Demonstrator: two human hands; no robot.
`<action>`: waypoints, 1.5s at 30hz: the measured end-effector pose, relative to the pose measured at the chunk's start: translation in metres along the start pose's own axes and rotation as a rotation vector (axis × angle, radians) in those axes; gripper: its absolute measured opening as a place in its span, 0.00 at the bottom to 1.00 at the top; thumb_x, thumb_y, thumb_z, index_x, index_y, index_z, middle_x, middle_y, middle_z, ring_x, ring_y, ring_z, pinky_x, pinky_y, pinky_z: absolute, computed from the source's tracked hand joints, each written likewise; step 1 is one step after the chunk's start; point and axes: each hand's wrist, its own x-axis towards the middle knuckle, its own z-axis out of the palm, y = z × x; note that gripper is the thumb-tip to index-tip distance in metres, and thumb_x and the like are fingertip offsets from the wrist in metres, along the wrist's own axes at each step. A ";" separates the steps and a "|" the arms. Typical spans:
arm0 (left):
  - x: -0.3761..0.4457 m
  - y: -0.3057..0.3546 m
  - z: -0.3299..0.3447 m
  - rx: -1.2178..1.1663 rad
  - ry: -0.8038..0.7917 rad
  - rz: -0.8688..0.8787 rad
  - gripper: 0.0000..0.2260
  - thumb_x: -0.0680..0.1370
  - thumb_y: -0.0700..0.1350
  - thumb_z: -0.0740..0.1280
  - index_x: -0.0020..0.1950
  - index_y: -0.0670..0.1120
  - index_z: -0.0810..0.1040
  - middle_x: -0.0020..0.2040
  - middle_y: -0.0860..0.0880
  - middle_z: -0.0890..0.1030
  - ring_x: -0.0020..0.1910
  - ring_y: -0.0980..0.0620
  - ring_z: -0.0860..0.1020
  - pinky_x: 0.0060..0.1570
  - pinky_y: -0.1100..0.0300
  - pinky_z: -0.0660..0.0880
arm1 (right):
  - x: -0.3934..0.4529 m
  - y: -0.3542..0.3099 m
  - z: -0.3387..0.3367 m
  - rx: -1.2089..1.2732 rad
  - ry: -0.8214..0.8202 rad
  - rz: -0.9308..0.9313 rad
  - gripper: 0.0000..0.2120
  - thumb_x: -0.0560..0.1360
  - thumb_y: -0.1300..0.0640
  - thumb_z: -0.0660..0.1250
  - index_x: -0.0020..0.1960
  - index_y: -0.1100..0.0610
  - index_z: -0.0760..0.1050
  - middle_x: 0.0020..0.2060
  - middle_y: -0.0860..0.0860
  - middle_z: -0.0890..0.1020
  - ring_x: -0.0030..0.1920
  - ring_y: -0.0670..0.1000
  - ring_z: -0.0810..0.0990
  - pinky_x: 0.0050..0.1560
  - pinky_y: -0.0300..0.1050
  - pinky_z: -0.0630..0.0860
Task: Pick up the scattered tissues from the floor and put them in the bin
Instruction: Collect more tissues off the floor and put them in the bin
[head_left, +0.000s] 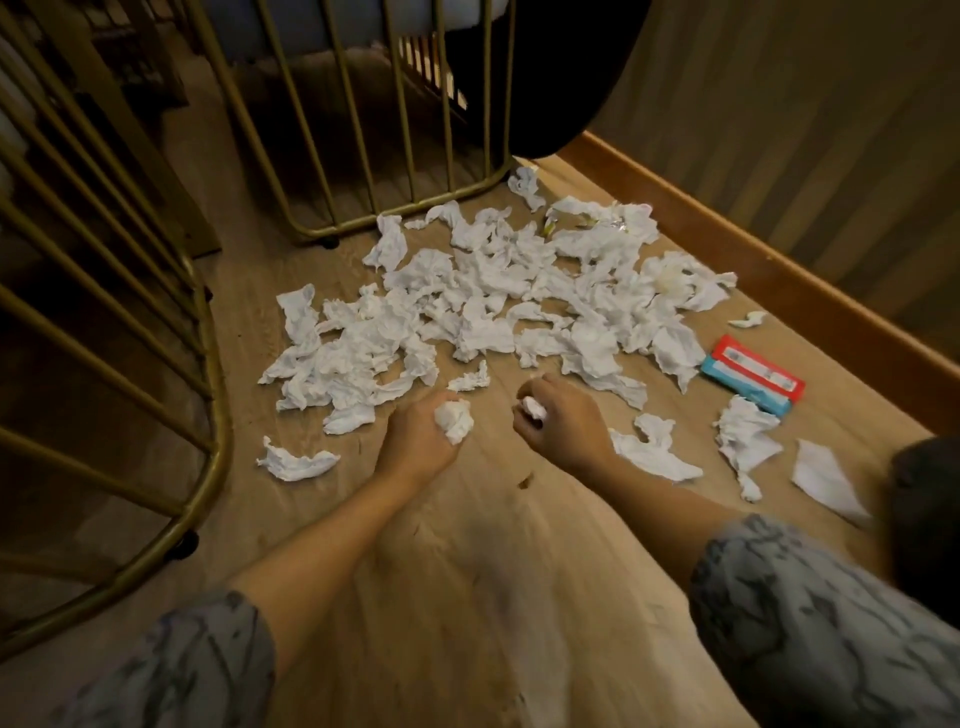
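Each grip clenches a tissue wad — left hand (422, 434), right hand (563, 415).

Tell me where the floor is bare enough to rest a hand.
Bare floor lies between the forearms, below the left hand and right hand. Beyond them, the tissue pile is crowded; loose tissues and a red-blue packet fill the right.

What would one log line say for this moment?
left hand: shut on tissue wad | right hand: shut on small wad | tissue pile: on floor | bin: unseen
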 end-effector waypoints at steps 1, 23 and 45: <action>0.012 0.018 -0.005 0.064 0.006 0.072 0.12 0.67 0.37 0.73 0.50 0.43 0.81 0.46 0.47 0.79 0.46 0.45 0.79 0.40 0.62 0.69 | 0.013 0.003 -0.021 -0.047 0.009 -0.070 0.07 0.73 0.56 0.69 0.49 0.56 0.76 0.42 0.52 0.78 0.39 0.53 0.77 0.34 0.45 0.71; 0.054 0.407 0.170 -0.234 -0.096 0.650 0.12 0.78 0.51 0.57 0.41 0.49 0.75 0.37 0.52 0.78 0.35 0.55 0.75 0.34 0.71 0.69 | -0.143 0.152 -0.365 -0.251 0.701 0.138 0.06 0.75 0.55 0.69 0.47 0.58 0.79 0.42 0.52 0.81 0.43 0.49 0.78 0.43 0.44 0.78; -0.021 0.491 0.289 -0.160 -0.551 0.786 0.15 0.75 0.51 0.65 0.59 0.49 0.76 0.55 0.51 0.80 0.56 0.53 0.76 0.58 0.54 0.74 | -0.286 0.208 -0.390 -0.304 0.345 0.985 0.19 0.76 0.40 0.62 0.63 0.46 0.75 0.64 0.47 0.75 0.70 0.54 0.61 0.70 0.58 0.56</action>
